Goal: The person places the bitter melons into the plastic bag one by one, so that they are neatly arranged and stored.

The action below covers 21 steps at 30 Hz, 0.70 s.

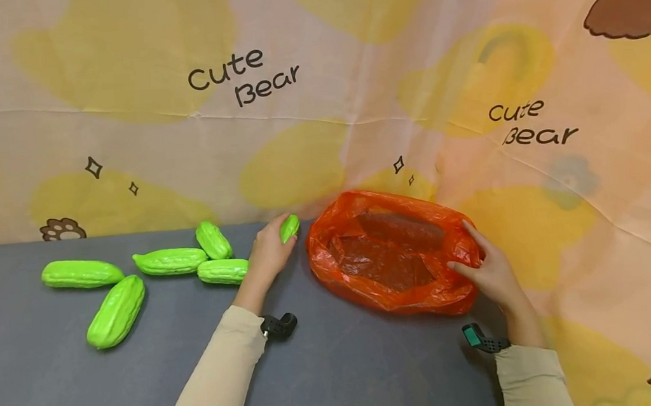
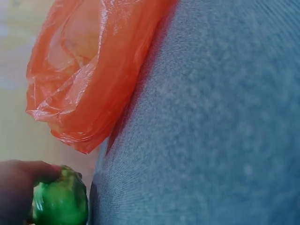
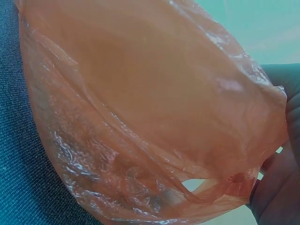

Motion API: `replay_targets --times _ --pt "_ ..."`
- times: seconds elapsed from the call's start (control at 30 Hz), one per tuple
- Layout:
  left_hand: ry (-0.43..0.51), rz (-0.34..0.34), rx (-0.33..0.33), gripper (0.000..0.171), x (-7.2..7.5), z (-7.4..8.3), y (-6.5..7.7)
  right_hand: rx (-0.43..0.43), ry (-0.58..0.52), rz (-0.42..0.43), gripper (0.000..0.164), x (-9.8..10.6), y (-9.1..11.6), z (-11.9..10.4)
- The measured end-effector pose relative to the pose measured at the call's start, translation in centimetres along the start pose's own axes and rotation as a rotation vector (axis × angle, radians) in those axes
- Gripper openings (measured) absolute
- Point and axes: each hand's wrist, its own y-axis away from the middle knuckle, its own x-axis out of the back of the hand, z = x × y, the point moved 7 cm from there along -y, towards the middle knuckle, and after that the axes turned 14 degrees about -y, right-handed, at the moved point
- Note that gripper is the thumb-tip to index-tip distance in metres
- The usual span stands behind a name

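Observation:
My left hand [image 1: 269,251] grips a bright green, ridged bitter melon [image 1: 290,229] near the table's back edge, just left of the bag. In the left wrist view, only one end of that bitter melon [image 2: 61,204] shows, with fingers over it. A red-orange plastic bag [image 1: 331,272] stands on the table, its wide mouth facing up, and no bitter melon is visible inside. At the bag's right side, my right hand [image 1: 497,272] holds the rim. The right wrist view shows the bag's thin plastic [image 3: 140,93] bunched against that hand [image 3: 281,187].
Several more bitter melons lie to the left: one at the far left [image 1: 81,274], one slanted below it [image 1: 116,312], and a cluster [image 1: 171,261] near my left hand. A patterned cloth [image 1: 298,148] hangs behind the grey table [image 1: 339,380] and along its right side.

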Motion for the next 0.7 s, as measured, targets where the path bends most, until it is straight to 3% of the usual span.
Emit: replay_targets --times 0.1,0.47,0.7 --pt "0.032 0.01 0.015 0.051 0.2 -0.2 0.0 0.0 -0.016 -0.01 0.091 -0.1 0.0 -0.1" --pt "0.096 0.058 -0.029 0.048 2.0 0.2 0.0 0.009 -0.003 -0.003 0.092 0.0 -0.3 0.0" --pt "0.142 0.062 -0.081 0.048 2.9 2.0 0.2 0.002 -0.023 -0.017 0.093 0.0 -0.1 0.1"
